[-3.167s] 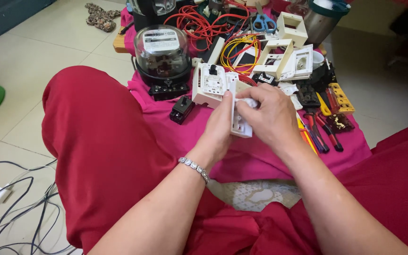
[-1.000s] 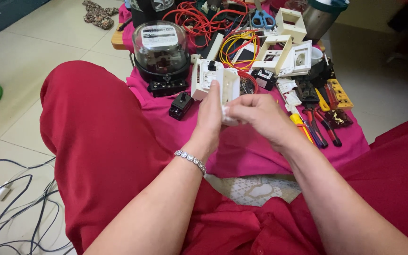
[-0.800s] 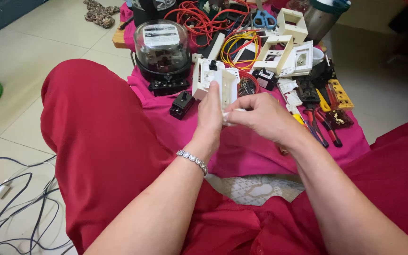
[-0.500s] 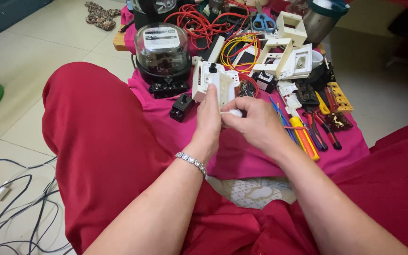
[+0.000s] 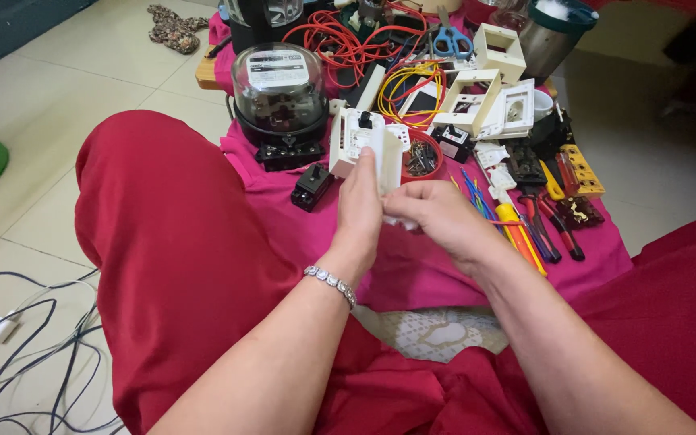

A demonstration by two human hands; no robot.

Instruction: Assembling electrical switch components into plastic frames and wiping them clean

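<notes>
both hands are together above the pink cloth [image 5: 445,266]: left hand [image 5: 362,211] and right hand [image 5: 438,217] pinch one small white part [image 5: 391,165].

Two hands, the left hand [image 5: 362,205] and the right hand [image 5: 437,217], share one small white plastic part [image 5: 390,165]. On the pink cloth [image 5: 412,266] sit one glass-domed meter [image 5: 279,89], one black breaker [image 5: 312,186], one pair of blue-handled scissors [image 5: 447,39], one red bowl of screws [image 5: 422,157] and two cream frames [image 5: 469,101]. The left wrist wears one bracelet [image 5: 330,282].
</notes>
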